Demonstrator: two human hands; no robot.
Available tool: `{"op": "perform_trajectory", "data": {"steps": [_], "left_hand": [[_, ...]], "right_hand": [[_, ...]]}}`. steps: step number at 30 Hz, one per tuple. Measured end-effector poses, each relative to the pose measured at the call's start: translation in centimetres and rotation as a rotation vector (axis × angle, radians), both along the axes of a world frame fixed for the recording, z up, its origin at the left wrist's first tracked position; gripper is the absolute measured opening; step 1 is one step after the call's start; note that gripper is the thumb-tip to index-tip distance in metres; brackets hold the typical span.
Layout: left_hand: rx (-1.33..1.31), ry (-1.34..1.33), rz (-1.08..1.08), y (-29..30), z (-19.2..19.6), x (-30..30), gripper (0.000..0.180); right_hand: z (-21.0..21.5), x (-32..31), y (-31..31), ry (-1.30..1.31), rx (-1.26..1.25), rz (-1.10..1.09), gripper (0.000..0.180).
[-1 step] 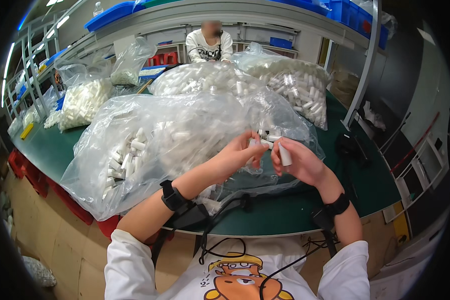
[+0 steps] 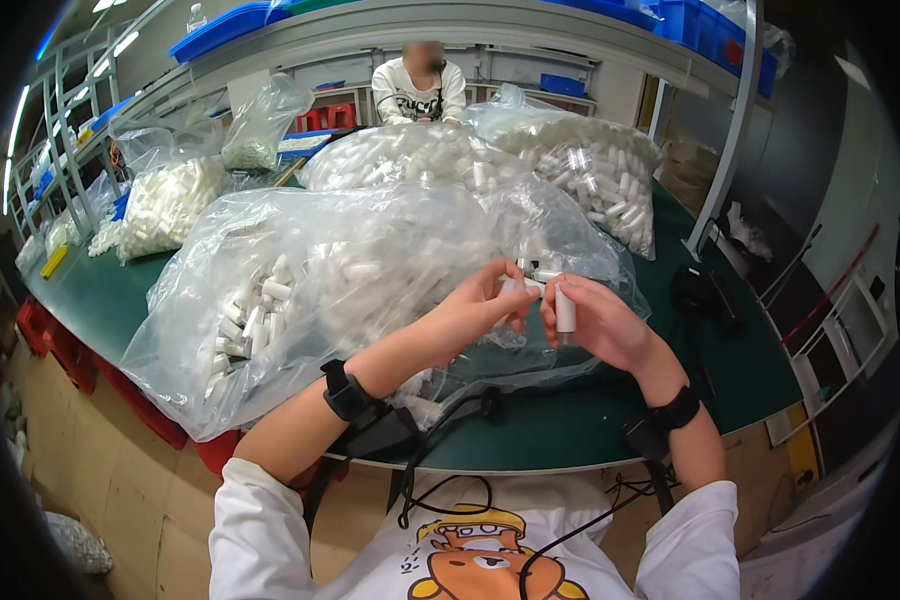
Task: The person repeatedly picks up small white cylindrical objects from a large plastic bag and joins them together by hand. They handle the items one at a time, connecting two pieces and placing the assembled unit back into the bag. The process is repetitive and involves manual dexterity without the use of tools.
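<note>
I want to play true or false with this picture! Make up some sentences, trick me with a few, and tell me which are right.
1. Big clear bags lie on the table. True.
2. The table is red. False: it is green.
3. The right hand holds a white tube. True.
4. That hand wears a glove. False: it is bare.
5. Both arms have black bands. True.
6. Nobody is across the table. False: a person in white is there.
</note>
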State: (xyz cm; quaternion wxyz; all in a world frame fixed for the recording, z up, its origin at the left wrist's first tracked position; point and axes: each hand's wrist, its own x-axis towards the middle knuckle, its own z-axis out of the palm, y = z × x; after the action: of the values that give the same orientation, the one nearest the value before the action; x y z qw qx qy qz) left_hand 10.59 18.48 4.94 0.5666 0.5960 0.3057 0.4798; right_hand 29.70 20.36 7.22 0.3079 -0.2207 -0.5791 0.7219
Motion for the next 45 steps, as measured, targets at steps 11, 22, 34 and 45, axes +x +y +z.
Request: {"op": "perform_trajectory", "data": {"steps": [11, 22, 34, 45], "left_hand": [[-0.203, -0.012, -0.091, -0.3, 0.8, -0.5, 0.019], [-0.154, 0.093, -0.098, -0.7, 1.3, -0.9, 0.009], [-0.120, 0.203, -0.069, -0.8, 0.7, -0.5, 0.027], [0.085, 0.148, -0.079, 0.4, -0.6, -0.6, 0.030]], "right_hand": [[-0.3, 1.3, 1.1, 0.031, -0.031, 0.061, 0.023], [-0.4, 1.1, 0.7, -0.028, -0.014, -0.059, 0.016], [-0.8, 0.6, 1.1, 0.018, -0.040, -0.107, 0.025], [-1.3, 0.3, 1.2, 0.101, 0.026, -0.151, 0.018]]}}
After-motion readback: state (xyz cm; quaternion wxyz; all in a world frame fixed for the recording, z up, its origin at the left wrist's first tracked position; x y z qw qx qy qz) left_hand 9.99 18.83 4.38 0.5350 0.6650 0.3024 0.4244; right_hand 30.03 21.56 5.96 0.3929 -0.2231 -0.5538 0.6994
